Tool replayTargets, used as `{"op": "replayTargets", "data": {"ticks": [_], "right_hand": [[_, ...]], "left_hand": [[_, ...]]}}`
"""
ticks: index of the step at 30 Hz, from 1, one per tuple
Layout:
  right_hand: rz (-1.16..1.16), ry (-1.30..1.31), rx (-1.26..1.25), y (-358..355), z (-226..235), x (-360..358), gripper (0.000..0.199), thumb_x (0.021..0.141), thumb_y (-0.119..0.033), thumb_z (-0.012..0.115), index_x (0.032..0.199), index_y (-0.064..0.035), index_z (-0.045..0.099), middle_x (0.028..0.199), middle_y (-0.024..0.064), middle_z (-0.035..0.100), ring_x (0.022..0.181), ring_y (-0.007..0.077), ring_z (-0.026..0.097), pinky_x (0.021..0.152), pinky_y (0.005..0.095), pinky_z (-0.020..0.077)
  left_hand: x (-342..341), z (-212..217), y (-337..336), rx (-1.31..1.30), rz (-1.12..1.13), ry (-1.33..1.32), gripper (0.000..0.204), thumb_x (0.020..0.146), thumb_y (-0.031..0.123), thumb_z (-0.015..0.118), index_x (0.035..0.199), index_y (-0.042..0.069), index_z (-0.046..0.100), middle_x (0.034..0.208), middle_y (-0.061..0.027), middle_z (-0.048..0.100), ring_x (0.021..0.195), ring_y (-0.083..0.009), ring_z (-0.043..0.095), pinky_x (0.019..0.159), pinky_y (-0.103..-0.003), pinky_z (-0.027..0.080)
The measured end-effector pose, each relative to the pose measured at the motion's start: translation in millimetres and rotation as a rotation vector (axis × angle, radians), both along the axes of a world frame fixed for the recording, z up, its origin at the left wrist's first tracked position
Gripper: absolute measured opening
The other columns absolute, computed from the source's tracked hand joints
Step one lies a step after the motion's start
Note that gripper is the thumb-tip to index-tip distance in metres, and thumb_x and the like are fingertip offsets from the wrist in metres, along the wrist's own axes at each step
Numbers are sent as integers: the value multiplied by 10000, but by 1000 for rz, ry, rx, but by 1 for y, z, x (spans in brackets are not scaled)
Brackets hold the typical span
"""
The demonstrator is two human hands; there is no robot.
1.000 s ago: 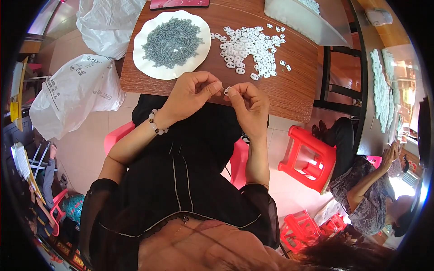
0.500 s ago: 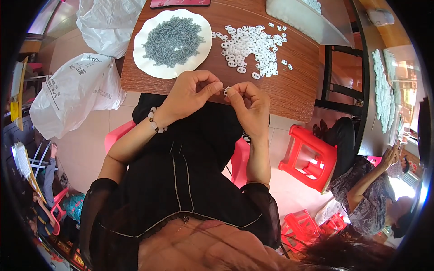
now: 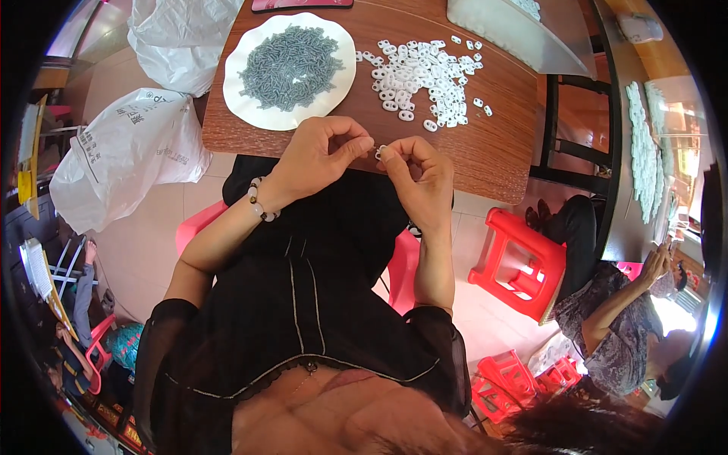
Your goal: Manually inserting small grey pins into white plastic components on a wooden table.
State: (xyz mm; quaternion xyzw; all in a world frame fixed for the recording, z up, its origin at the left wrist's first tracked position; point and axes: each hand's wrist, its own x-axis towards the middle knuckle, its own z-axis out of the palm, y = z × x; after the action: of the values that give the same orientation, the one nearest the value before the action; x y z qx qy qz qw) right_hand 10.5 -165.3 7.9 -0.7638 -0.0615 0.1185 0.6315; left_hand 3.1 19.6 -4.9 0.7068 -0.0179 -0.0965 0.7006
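Over the near edge of the wooden table (image 3: 485, 167), my two hands meet almost fingertip to fingertip. A small white two-holed plastic piece (image 3: 380, 152) is pinched between thumb and forefinger of my right hand (image 3: 419, 178). My left hand (image 3: 318, 159) is closed in a pinch beside it; whatever its fingertips hold is too small to make out. Beyond my left hand, a white wavy-rimmed plate (image 3: 235, 95) bears a heap of small grey pins (image 3: 290, 67). Many similar white two-holed pieces (image 3: 413, 76) lie loose on the table beyond my right hand.
A pale bin (image 3: 500, 38) stands at the table's far right, a pink tray (image 3: 302, 4) at its far edge. White plastic bags (image 3: 129, 163) sit left of the table. A red stool (image 3: 519, 265) and a co-worker (image 3: 614, 326) at another table are on the right.
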Motion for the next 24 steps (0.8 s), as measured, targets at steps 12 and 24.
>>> {"op": "replayTargets", "data": {"ticks": [12, 24], "right_hand": [[-1, -44, -52, 2, -3, 1, 139, 857, -96, 677, 817, 30, 635, 742, 69, 624, 644, 100, 607, 596, 236, 480], [-39, -38, 60, 7, -14, -6, 127, 869, -87, 671, 843, 33, 638, 752, 65, 661, 660, 87, 620, 610, 224, 484]], "left_hand": [[-1, 7, 0, 38, -22, -7, 142, 904, 92, 636, 881, -48, 652, 739, -46, 662, 684, -64, 595, 617, -224, 476], [-8, -4, -8, -59, 42, 39, 128, 902, 73, 633, 875, -51, 648, 747, -49, 662, 685, -69, 614, 618, -216, 492]]}}
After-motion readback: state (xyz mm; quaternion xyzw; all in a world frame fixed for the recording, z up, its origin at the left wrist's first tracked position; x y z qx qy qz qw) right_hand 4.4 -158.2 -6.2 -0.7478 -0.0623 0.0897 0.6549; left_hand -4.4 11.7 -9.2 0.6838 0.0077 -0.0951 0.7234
